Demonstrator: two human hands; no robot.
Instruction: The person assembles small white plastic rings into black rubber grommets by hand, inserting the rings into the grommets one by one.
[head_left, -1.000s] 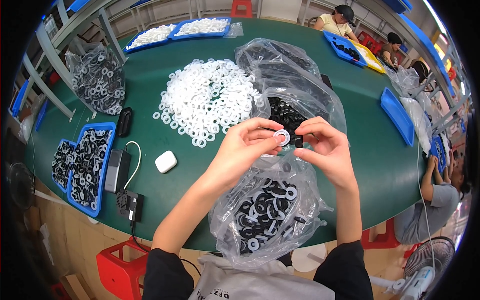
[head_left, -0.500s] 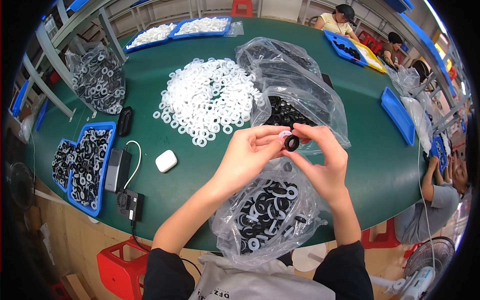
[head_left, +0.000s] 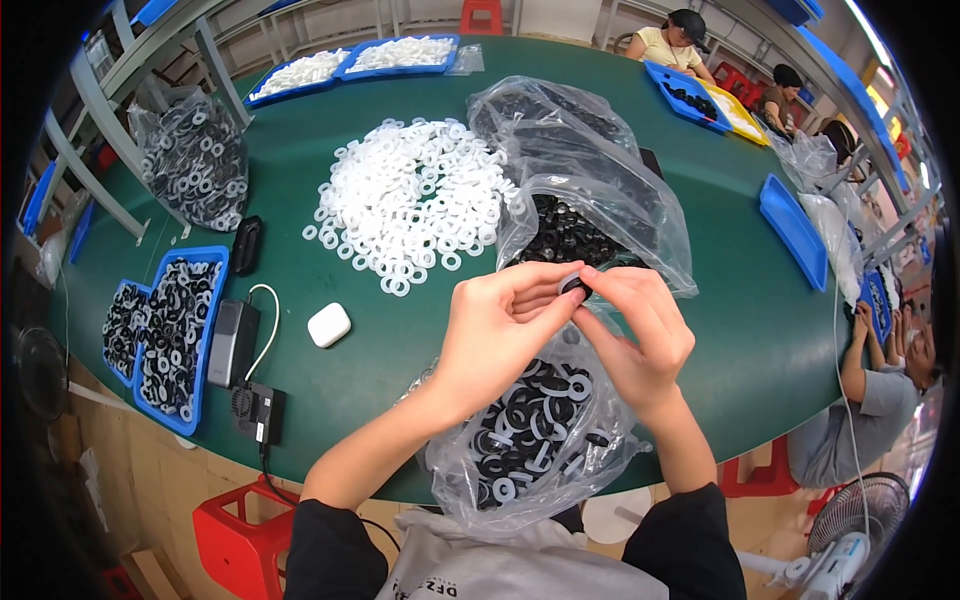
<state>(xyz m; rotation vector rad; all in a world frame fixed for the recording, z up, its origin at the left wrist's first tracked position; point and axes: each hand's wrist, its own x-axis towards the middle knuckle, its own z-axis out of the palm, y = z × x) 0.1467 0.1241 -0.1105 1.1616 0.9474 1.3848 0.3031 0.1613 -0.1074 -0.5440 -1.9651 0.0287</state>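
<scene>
Between the fingertips of both hands, above the table, is a black ring with a white ring (head_left: 574, 284) against it, partly covered by the fingers. My left hand (head_left: 497, 328) pinches the pair from one side. My right hand (head_left: 642, 332) is closed on it from the other, thumb and fingers pressed to its edge. Below my wrists lies an open clear bag (head_left: 625, 450) of black and white rings, many of them joined. Just beyond my hands a clear bag (head_left: 640, 205) lies on its side, with black rings (head_left: 565, 232) at its mouth. Left of it spreads a pile of white rings (head_left: 405, 195).
The green table (head_left: 390, 380) also holds a blue tray (head_left: 212, 345) of mixed rings, a white case (head_left: 329, 325), a power bank (head_left: 232, 340) and a full bag (head_left: 195, 165). Two blue trays (head_left: 400, 68) of white pieces stand far back. An empty blue tray (head_left: 795, 232) lies right.
Both hands have drawn closer together and slightly lower. The black ring, earlier facing up with its hole visible beside the white ring, is now turned and mostly covered by my fingers.
</scene>
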